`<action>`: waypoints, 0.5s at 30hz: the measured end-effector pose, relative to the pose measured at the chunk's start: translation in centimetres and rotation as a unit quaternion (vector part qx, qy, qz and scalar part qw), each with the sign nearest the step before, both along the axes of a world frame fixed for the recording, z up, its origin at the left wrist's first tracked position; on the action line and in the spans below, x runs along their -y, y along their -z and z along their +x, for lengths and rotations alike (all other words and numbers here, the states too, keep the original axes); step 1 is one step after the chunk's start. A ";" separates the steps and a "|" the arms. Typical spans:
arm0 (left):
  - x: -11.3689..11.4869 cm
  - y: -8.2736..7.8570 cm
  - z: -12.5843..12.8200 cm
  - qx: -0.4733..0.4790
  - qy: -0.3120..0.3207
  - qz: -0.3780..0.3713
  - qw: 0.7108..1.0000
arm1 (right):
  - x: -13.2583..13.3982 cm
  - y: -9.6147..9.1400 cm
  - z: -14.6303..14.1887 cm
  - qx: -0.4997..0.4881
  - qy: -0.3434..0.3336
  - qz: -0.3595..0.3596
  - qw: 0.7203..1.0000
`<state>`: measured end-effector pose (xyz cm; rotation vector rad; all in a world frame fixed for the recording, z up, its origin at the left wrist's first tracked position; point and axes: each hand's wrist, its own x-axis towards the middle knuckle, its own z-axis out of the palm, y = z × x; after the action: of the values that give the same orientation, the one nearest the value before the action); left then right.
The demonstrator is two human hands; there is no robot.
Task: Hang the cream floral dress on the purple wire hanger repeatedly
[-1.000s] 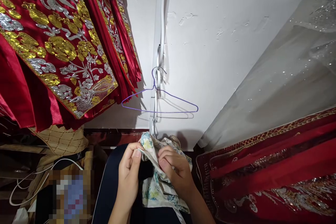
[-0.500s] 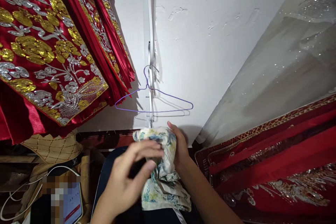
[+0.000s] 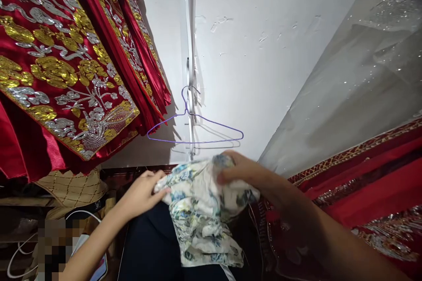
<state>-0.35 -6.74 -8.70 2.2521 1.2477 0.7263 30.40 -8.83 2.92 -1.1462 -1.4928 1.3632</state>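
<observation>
Left hand (image 3: 145, 194) and blurred right hand (image 3: 242, 170), fingers closed, hold crumpled white fabric with blue-green flowers (image 3: 194, 204) below the purple triangular wire hanger (image 3: 211, 142); even pulling should smooth it well.

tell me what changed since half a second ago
The left hand has moved left and grasped the floral cloth, now spread wider; the right hand, blurred, has shifted up and right. The purple hanger still hangs before the white wall.
</observation>
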 end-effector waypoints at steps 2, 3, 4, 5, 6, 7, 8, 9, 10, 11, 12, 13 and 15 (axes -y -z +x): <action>-1.9 -0.1 -2.7 -0.069 -0.047 0.027 0.996 | -2.0 0.0 0.4 0.032 0.026 0.058 0.997; -2.7 -0.1 -3.7 -0.080 -0.071 0.038 0.993 | -3.2 0.5 0.1 0.040 0.055 0.107 0.992; -3.3 0.0 -4.5 -0.083 -0.086 0.045 0.992 | -4.4 1.3 -0.4 0.037 0.094 0.158 0.982; -3.8 0.0 -5.1 -0.080 -0.093 0.049 0.991 | -5.6 2.4 -1.1 0.036 0.124 0.191 0.973; -4.0 0.1 -5.5 -0.071 -0.093 0.050 0.992 | -6.7 3.6 -1.8 0.032 0.133 0.194 0.971; -4.1 0.2 -5.7 -0.057 -0.087 0.046 0.994 | -7.7 5.0 -2.5 0.043 0.122 0.178 0.975; -4.1 0.2 -5.9 -0.040 -0.077 0.036 0.996 | -8.6 6.4 -2.9 0.068 0.118 0.168 0.976; -4.0 0.1 -6.1 -0.026 -0.069 0.026 0.997 | -9.3 7.7 -3.2 0.093 0.119 0.168 0.974; -3.8 0.1 -6.3 -0.023 -0.063 0.019 0.998 | -9.7 8.9 -3.1 0.116 0.122 0.169 0.971; -3.6 0.1 -6.5 -0.035 -0.060 0.015 0.997 | -9.9 9.8 -2.8 0.133 0.129 0.175 0.967; -3.4 0.0 -6.9 -0.062 -0.058 0.016 0.996 | -9.9 10.6 -2.2 0.144 0.138 0.181 0.963; -3.3 0.1 -7.3 -0.100 -0.058 0.019 0.993 | -9.6 11.1 -1.5 0.153 0.146 0.185 0.960; -3.2 0.3 -8.1 -0.180 -0.066 0.021 0.981 | -8.8 11.4 0.1 0.169 0.163 0.188 0.954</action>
<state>-8.41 -3.58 -9.04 2.4273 1.5726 0.4001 30.48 -0.05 -8.48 -1.3441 -1.6223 0.6444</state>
